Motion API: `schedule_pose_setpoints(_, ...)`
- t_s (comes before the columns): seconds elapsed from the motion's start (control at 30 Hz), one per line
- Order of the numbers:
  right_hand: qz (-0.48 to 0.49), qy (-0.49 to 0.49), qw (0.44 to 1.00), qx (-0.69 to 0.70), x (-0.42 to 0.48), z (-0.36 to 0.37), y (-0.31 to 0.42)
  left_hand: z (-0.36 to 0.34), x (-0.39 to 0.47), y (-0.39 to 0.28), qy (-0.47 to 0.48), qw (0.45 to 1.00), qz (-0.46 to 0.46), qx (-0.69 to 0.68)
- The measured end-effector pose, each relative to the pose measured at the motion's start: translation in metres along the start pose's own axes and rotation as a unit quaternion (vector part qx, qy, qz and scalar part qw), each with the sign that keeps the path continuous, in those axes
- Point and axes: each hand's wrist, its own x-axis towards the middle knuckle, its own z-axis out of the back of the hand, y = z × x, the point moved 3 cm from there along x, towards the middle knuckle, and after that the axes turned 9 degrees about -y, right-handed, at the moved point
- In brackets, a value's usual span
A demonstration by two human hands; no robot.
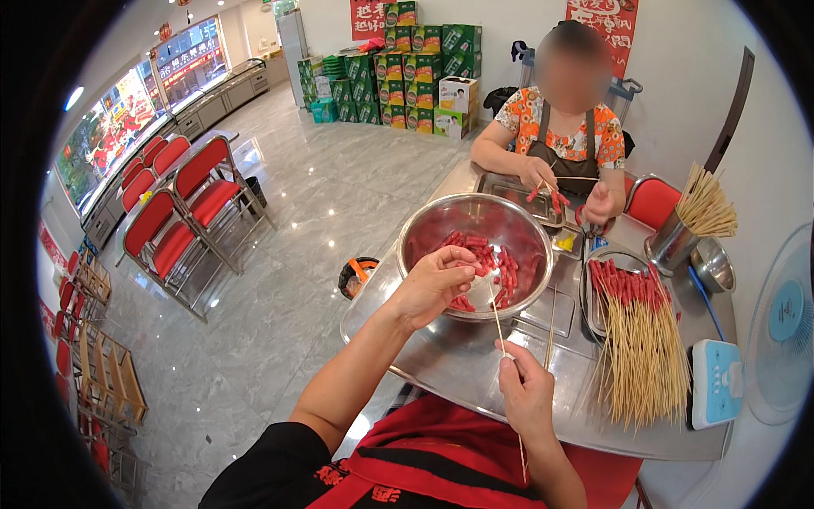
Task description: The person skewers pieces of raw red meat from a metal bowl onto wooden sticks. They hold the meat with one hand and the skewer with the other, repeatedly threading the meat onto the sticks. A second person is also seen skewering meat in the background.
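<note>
My left hand [439,283] is over the near rim of a large steel bowl [407,235], its fingers closed on a small piece of red meat [469,268]. Below and to the right, my right hand [526,388] grips a thin wooden skewer [497,318], whose upper end reaches up over the bowl close to my left fingers. Whether the tip touches the meat cannot be told. More red meat pieces [507,270] lie inside the bowl. At the right, many skewers [642,362] with red meat on their upper ends are piled on a metal tray [594,318].
Across the steel table [439,375] a person [566,140] handles skewered meat over a tray. A steel container of bare skewers [668,245], a small steel bowl [713,264] and a fan [717,382] stand at the right. Loose skewers [551,331] lie right of the large bowl.
</note>
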Motion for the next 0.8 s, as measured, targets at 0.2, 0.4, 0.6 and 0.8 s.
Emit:
schedule_pose_setpoints(0.2, 0.000, -0.003, 1.000, -0.003, 0.004, 0.002, -0.001, -0.002, 0.000, 0.005, 0.006, 1.000, 0.005, -0.009)
schedule_pose_setpoints(0.4, 0.006, 0.010, 1.000, -0.007, 0.005, 0.001, 0.002, -0.005, 0.003, 0.010, 0.032, 0.997, 0.015, -0.064)
schedule_pose_setpoints(0.6, 0.009, 0.024, 1.000, 0.010, 0.003, -0.003, 0.009, -0.005, 0.004, 0.014, 0.016, 0.993, 0.030, -0.110)
schedule_pose_setpoints(0.8, 0.013, 0.022, 1.000, 0.007, 0.004, -0.006, 0.009, -0.005, 0.004, 0.015, 0.001, 0.995, 0.013, -0.096)
